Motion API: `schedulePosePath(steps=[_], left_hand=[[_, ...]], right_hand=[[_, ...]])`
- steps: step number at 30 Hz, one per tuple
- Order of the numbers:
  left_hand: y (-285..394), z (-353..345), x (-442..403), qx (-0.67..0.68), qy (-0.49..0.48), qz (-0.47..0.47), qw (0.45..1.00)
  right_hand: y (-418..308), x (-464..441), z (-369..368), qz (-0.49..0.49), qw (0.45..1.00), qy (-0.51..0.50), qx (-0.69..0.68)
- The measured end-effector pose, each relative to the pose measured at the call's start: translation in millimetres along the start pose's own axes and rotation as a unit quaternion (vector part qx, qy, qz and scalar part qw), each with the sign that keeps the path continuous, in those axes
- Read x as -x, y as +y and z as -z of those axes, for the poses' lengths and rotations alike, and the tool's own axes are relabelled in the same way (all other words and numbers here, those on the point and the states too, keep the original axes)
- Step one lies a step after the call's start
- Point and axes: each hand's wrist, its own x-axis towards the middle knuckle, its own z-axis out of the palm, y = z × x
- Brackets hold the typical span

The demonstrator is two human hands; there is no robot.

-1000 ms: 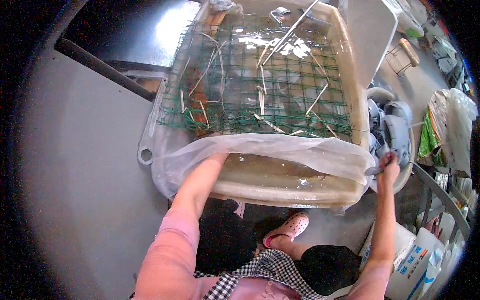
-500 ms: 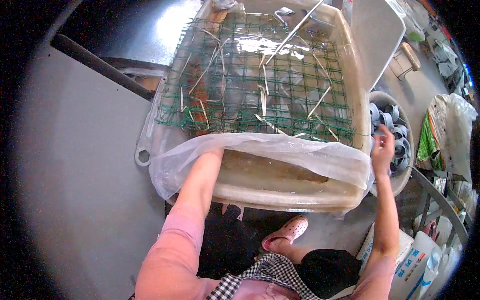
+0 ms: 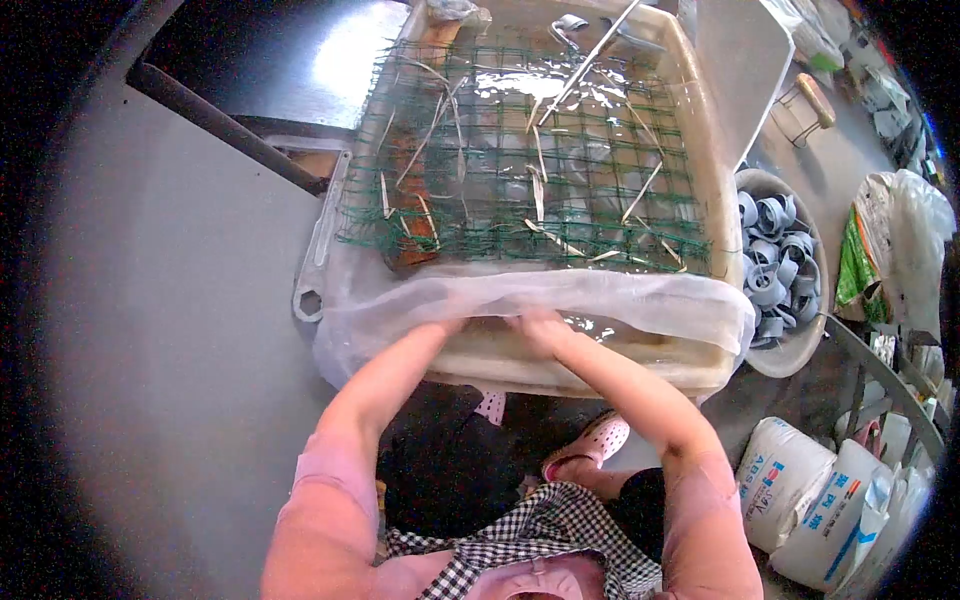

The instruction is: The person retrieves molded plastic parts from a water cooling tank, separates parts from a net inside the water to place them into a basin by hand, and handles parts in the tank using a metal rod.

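Left hand (image 3: 457, 318) and right hand (image 3: 542, 328) reach under the near edge of the sheet (image 3: 620, 293), draped over the tub (image 3: 703, 130), overhanging corners probably steadying it; fingers hidden, grip can't be told; grey parts (image 3: 768, 288) beside the tub, seemingly for easy reach.
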Motion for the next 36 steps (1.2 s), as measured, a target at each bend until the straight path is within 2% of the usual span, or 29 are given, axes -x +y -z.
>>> schedulePosePath(steps=[1,2,4,5,6,7,9,11,12,13,14,15,16,17,18,19,20,21,22,24,25,26,28,29,30,31,32,34,36], left_hand=[[-6,-1,4,0.073,-0.028,-0.023,0.997],[-12,-4,7,0.07,-0.03,-0.024,0.997],[2,-20,22,-0.182,0.031,-0.047,0.982],[43,-22,46,-0.081,-0.016,0.024,0.996],[42,-22,47,-0.082,-0.017,0.024,0.996],[41,-21,49,-0.068,-0.029,0.015,0.997],[23,-21,41,-0.053,-0.042,0.004,0.998],[-17,-17,15,-0.154,-0.06,-0.1,0.981],[-7,-16,23,-0.154,-0.062,-0.101,0.981],[10,-14,38,-0.115,-0.113,-0.078,0.984],[21,-13,45,-0.077,-0.164,-0.055,0.982],[17,-15,42,-0.079,-0.165,-0.056,0.982],[11,-18,36,-0.158,-0.159,-0.131,0.966],[5,-21,31,-0.236,-0.151,-0.205,0.938],[13,-22,33,-0.236,-0.151,-0.205,0.938],[32,-21,40,-0.29,-0.199,-0.103,0.93],[53,-21,52,-0.34,-0.244,-0.001,0.908],[79,-22,83,-0.34,-0.092,-0.138,0.926],[73,-23,81,-0.342,-0.094,-0.138,0.925],[54,-24,73,-0.571,0.099,-0.199,0.791],[69,-26,77,-0.568,0.068,-0.133,0.809],[57,-25,68,-0.567,0.068,-0.135,0.81],[29,-21,46,-0.432,-0.034,-0.217,0.875],[25,-22,39,-0.432,-0.034,-0.22,0.874],[29,-23,36,-0.298,-0.087,-0.122,0.943],[32,-25,35,-0.155,-0.138,-0.018,0.978],[32,-30,38,-0.157,-0.142,-0.018,0.977],[37,-42,48,-0.31,0.011,-0.197,0.93],[45,-46,59,-0.332,0.036,-0.233,0.913]], right_hand=[[1,-8,-6,0.0,1.0,0.003,-0.001],[5,-18,-16,0.002,0.997,0.045,0.056],[6,-27,-23,0.003,0.989,0.088,0.115],[3,-28,-24,-0.046,0.992,0.097,0.065],[2,-29,-25,-0.095,0.99,0.105,0.013],[2,-30,-25,-0.096,0.99,0.105,0.014],[6,-30,-23,-0.138,0.98,0.039,-0.138],[15,-26,-30,-0.156,0.982,0.037,-0.1],[19,-24,-34,-0.175,0.982,0.031,-0.064],[20,-26,-34,-0.176,0.982,0.032,-0.065],[23,-32,-32,-0.129,0.988,-0.004,-0.079],[24,-35,-30,-0.082,0.991,-0.039,-0.094],[19,-34,-23,-0.082,0.991,-0.038,-0.095],[14,-31,-15,-0.173,0.967,-0.105,-0.153],[40,-43,-40,-0.087,0.987,-0.096,-0.095],[67,-56,-65,-0.003,0.997,-0.075,-0.032],[55,-48,-51,-0.003,0.997,-0.075,-0.033],[30,-31,-22,-0.073,0.997,-0.04,-0.006],[14,-19,-4,-0.142,0.99,-0.006,0.02],[12,-5,9,-0.153,0.987,-0.034,-0.041],[4,7,23,-0.124,0.991,-0.038,-0.022],[1,17,31,-0.096,0.995,-0.041,0.0],[16,23,28,-0.079,0.996,-0.038,-0.026],[25,27,26,-0.062,0.996,-0.035,-0.054],[26,33,31,-0.065,0.996,-0.033,-0.054],[27,41,36,-0.059,0.995,-0.017,-0.078],[27,49,39,-0.054,0.993,-0.001,-0.103],[28,60,42,-0.059,0.997,0.021,-0.05],[25,69,48,-0.061,0.997,0.043,0.003]])
